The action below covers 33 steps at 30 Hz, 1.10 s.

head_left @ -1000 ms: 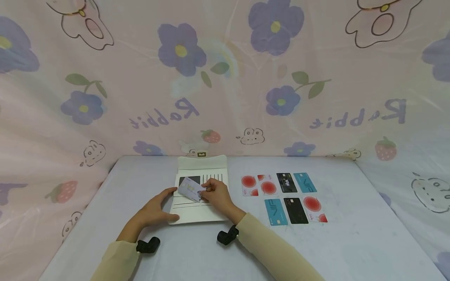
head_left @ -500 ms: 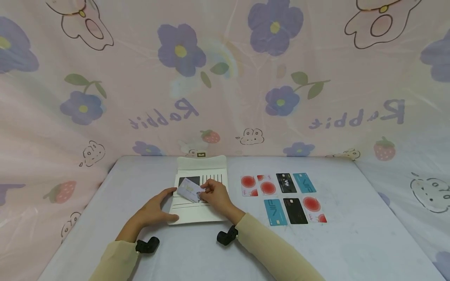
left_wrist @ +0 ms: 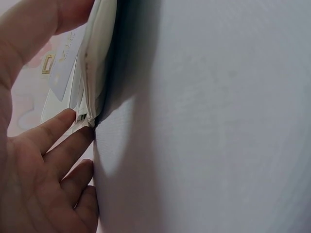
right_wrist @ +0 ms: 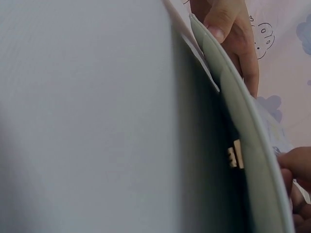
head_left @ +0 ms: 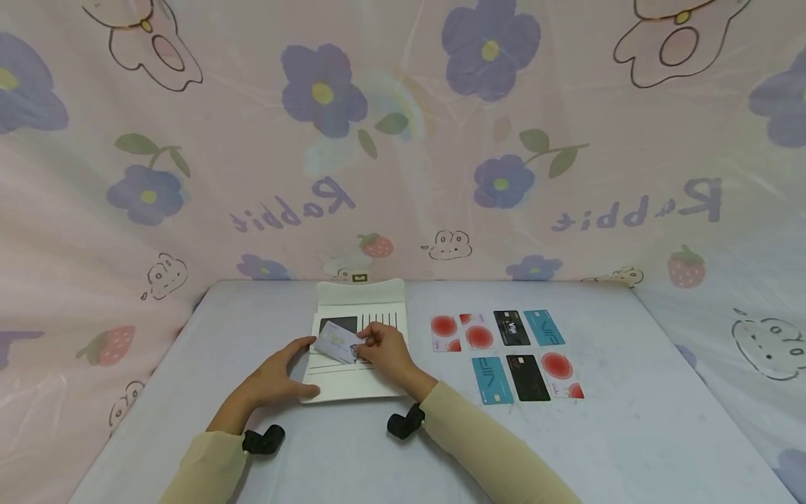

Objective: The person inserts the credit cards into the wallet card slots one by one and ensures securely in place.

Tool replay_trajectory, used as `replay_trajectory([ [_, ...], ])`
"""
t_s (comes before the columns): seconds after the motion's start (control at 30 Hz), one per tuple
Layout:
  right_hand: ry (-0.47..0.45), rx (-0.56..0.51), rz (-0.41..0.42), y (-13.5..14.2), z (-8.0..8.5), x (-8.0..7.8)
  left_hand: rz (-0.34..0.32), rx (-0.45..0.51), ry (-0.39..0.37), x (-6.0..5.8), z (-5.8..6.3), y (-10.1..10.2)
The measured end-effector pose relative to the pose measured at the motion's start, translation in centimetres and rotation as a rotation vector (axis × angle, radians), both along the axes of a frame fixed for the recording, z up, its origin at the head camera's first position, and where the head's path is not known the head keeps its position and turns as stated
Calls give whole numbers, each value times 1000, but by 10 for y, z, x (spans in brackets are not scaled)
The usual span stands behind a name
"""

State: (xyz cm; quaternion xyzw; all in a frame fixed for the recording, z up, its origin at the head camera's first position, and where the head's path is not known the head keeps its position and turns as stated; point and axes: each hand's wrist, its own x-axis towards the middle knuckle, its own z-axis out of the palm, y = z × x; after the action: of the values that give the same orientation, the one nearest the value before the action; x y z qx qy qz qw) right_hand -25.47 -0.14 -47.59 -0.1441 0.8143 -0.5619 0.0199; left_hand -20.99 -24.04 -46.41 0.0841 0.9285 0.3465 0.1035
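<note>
In the head view my right hand (head_left: pixel 388 352) pinches a pale lilac card (head_left: pixel 338 342) by its right end. The card is tilted over an unfolded cream wallet (head_left: pixel 340 387) with card slots. My left hand (head_left: pixel 271 381) rests at the wallet's left edge, thumb near the lower corner and index finger higher up, with a wide gap between them. In the left wrist view the left hand's fingers (left_wrist: pixel 68 148) are fairly straight and touch the wallet's edge (left_wrist: pixel 95 63). The right wrist view shows the wallet's edge (right_wrist: pixel 243 107) hiding part of the right hand (right_wrist: pixel 297 167).
Right of the wallet, several cards lie flat in two rows: white-and-red cards (head_left: pixel 444 327), black cards (head_left: pixel 529 379) and blue cards (head_left: pixel 493 380). A dark panel (head_left: pixel 338 323) and slot lines show on the wallet. Behind the white table (head_left: pixel 617 420) hangs a printed curtain (head_left: pixel 415 168).
The card in my right hand has shifted very slightly left and down. Its sheen has changed a little, as if its tilt differs. The left hand keeps its place at the wallet.
</note>
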Motion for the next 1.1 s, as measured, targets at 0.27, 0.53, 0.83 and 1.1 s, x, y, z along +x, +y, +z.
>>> replay_trajectory([
  [0.27, 6, 24, 8, -1, 1, -1, -12, 5, 18, 0, 1, 0],
  [0.53, -8, 15, 24, -1, 1, -2, -3, 12, 6, 0, 0, 0],
  [0.83, -27, 12, 44, -2, 2, -3, -5, 9, 1, -1, -1, 0],
  [1.1, -11, 39, 61, -4, 1, -5, 2, -3, -7, -1, 0, 0],
])
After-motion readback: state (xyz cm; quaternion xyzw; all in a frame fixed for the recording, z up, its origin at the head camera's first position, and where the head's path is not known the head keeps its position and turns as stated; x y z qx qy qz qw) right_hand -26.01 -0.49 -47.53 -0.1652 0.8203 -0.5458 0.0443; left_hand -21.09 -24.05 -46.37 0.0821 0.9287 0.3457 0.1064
